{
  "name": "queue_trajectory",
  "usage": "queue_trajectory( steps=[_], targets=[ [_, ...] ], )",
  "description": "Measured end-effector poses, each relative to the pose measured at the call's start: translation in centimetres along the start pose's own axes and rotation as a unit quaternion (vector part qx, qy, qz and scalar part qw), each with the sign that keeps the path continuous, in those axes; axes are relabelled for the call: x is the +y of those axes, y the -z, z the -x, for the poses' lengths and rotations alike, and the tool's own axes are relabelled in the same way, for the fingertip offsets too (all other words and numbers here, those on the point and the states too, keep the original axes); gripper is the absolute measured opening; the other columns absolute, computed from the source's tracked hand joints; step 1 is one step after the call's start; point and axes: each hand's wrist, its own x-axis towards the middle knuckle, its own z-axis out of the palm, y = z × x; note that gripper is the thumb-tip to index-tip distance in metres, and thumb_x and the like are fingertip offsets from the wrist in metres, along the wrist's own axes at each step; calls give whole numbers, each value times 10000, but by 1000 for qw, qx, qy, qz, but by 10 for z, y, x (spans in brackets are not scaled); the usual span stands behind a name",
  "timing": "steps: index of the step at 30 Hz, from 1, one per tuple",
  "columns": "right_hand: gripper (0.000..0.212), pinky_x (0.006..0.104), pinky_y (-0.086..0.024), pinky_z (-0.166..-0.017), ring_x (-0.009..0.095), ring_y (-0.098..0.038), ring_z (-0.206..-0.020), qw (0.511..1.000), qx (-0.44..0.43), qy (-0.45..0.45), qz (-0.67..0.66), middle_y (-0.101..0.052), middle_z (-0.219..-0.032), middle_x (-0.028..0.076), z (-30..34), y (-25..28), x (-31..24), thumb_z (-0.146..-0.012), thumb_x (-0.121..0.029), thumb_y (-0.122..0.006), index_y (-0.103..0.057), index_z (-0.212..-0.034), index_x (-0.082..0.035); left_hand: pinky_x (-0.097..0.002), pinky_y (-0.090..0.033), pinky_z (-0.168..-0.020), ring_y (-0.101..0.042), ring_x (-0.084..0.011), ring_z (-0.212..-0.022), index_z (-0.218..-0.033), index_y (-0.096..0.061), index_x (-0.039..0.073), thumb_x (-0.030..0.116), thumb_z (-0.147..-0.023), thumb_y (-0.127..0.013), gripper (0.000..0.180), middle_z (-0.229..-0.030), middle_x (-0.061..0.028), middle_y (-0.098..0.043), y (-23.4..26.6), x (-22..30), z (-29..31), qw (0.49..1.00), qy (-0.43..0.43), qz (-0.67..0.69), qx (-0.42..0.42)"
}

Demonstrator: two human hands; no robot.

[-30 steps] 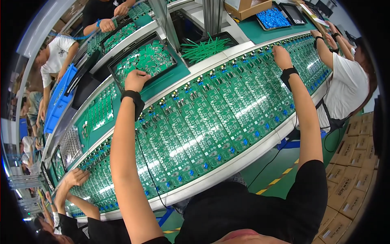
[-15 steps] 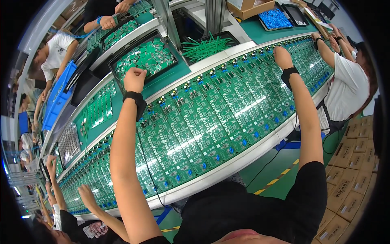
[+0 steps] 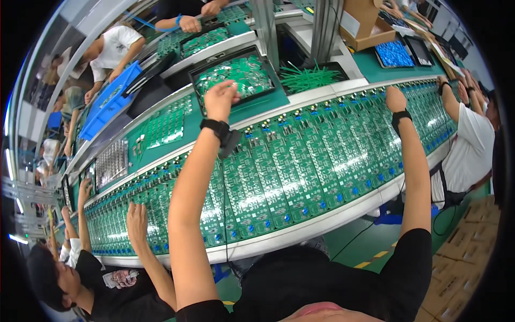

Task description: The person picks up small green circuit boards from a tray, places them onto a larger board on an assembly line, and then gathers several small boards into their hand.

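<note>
My left hand (image 3: 221,101) is raised over the near edge of a black tray (image 3: 274,86) heaped with small green circuit boards (image 3: 241,74). Its fingers are curled together, and whatever lies between them is too small to make out. Far to the right, my right hand (image 3: 396,99) is closed at the far edge of a long row of green circuit boards (image 3: 289,177), by their upright parts. Its fingertips are hidden behind the hand. The boards lie side by side, with blue parts along the near edge. Both wrists wear black bands.
Green strips (image 3: 308,78) fill a bin behind the row. A tray of blue parts (image 3: 394,54) and an open carton (image 3: 370,32) stand beyond, right of metal posts (image 3: 323,32). A co-worker's hand (image 3: 137,220) is over the boards at left. Another person (image 3: 472,134) sits at right.
The view has swung left, so the scene sits farther right in the picture. My left hand stays by the tray and its fingers have shifted slightly. The left co-worker's hand has risen.
</note>
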Motion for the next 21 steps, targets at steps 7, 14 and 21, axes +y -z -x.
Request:
queue_trajectory(
  steps=[7,14,21],
  targets=[
    [272,284,-453,-629,190,-575,-734,863,20,148,-483,-580,-904,93,87,128,-152,-781,-179,-618,-562,-1003,-33,-206,-483,-593,-605,-130,-700,-964,-573,-11,119,-822,-592,194,-825,-55,-612,-38,41,88,985,90,143,-32],
    [246,218,-436,-599,102,-552,-716,742,-66,268,-611,-574,-904,37,148,193,-233,-789,-139,-619,-563,-1009,-45,-207,-489,-625,-600,-122,-724,-978,-558,-14,102,-826,-581,192,-838,-59,-614,-63,59,117,981,81,110,-136],
    [219,209,-443,-610,87,-546,-734,636,-141,224,-725,-554,-916,33,141,169,-221,-805,-93,-588,-562,-1018,-49,-219,-487,-651,-592,-116,-734,-1006,-547,-5,96,-833,-570,201,-846,-50,-608,-69,53,120,953,147,202,-172]
  ],
)
